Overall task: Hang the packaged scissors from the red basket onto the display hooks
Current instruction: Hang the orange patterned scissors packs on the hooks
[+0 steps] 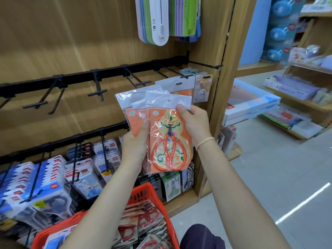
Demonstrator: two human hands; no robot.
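Both hands hold up a fanned stack of orange scissors packs [167,141] in clear plastic, in front of the wooden display wall. My left hand [136,142] grips the stack from the left, thumb on the front. My right hand [193,123] pinches the front pack at its upper right edge. Behind the stack, a matching orange pack [179,87] hangs on a black hook [186,75]. To the left on the upper rail several black hooks [138,80] stand bare. The red basket [143,194] sits low in view, with more scissors packs [143,221] inside.
The lower rail carries full hooks of blue and white stationery packs [53,177]. Long coloured packs [161,20] hang overhead. A picture card pack [202,88] hangs at the right end of the upper rail. Right of the wooden upright lie an aisle floor and shelves with boxes [251,101].
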